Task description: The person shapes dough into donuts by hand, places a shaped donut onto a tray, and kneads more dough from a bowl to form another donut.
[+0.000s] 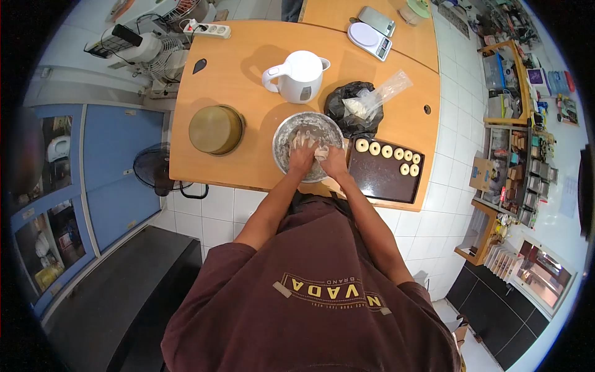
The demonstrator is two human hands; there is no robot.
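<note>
A round metal bowl (282, 166) stands near the table's front edge, its inside coated with flour or dough. My left hand (301, 155) reaches into its left half, fingers spread and pale with flour or dough. On the right side of the bowl my right hand (332, 160) has its fingers curled round a small lump of dough (321, 152). Just right of the bowl lies a dark baking tray (379, 182) with several pale dough rings (387, 151) along its far and right parts.
Behind the bowl is a white electric kettle (304, 71); a black plastic bag (356, 127) with a clear bag on it sits behind the tray. A brown round container (214, 129) stands left. Farther back are scales (365, 36) and a power strip (211, 30).
</note>
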